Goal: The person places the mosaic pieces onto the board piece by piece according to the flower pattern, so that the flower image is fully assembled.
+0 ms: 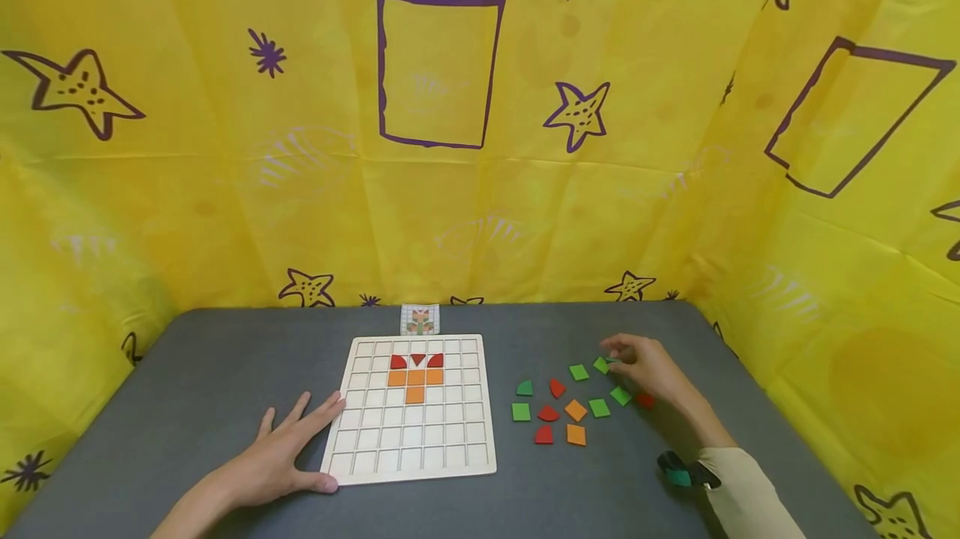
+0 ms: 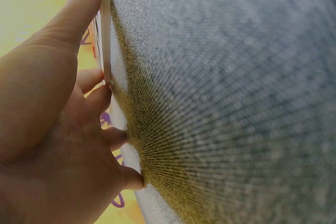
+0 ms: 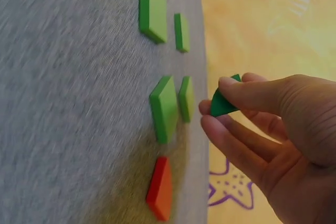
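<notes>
The right hand (image 1: pixel 649 370) pinches a dark green piece (image 3: pixel 224 103) between thumb and fingers, above the table beside light green squares (image 3: pixel 164 109). With fingers spread, the left hand (image 1: pixel 273 460) rests at the left edge of the white grid board (image 1: pixel 367 439), its thumb at the near left corner; the left wrist view shows this hand (image 2: pixel 58 124) against the board's side (image 2: pixel 106 35). On the board, two red rounded pieces flank a red triangle (image 1: pixel 417 359), above a row of three orange squares (image 1: pixel 416 377) with one more orange square (image 1: pixel 415 395) below the middle.
Right of the board lie loose pieces: several light green squares (image 1: pixel 521 412), a dark green quarter-round (image 1: pixel 524 388), orange squares (image 1: pixel 576 435) and several red pieces (image 1: pixel 543 436). A small pattern card (image 1: pixel 420 320) lies behind the board. Yellow cloth (image 1: pixel 450 214) surrounds the grey table (image 1: pixel 247 372).
</notes>
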Demonstrator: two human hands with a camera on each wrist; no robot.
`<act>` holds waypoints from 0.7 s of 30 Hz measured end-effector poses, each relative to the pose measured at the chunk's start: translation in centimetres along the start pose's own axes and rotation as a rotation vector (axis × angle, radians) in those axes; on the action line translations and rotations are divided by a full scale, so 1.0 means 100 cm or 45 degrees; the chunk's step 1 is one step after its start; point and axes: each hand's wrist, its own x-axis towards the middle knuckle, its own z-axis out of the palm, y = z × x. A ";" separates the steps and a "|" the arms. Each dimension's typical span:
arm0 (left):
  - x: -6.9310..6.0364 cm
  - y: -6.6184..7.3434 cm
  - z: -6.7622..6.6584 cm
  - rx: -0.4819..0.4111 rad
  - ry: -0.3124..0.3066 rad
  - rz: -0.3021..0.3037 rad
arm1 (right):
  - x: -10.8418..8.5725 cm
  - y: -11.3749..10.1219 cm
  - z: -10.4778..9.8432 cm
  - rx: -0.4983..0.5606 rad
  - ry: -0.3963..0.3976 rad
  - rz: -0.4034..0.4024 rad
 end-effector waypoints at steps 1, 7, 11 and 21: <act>0.000 0.000 0.000 0.001 -0.001 -0.001 | 0.001 -0.003 0.000 0.003 -0.010 -0.013; 0.000 0.000 0.000 0.005 -0.004 -0.005 | 0.013 -0.019 0.008 0.014 -0.058 -0.036; 0.001 0.000 0.000 0.000 -0.014 -0.015 | 0.021 -0.028 0.017 0.021 -0.049 -0.063; 0.001 0.000 0.000 0.005 -0.009 -0.018 | 0.038 -0.047 0.032 0.072 -0.097 -0.211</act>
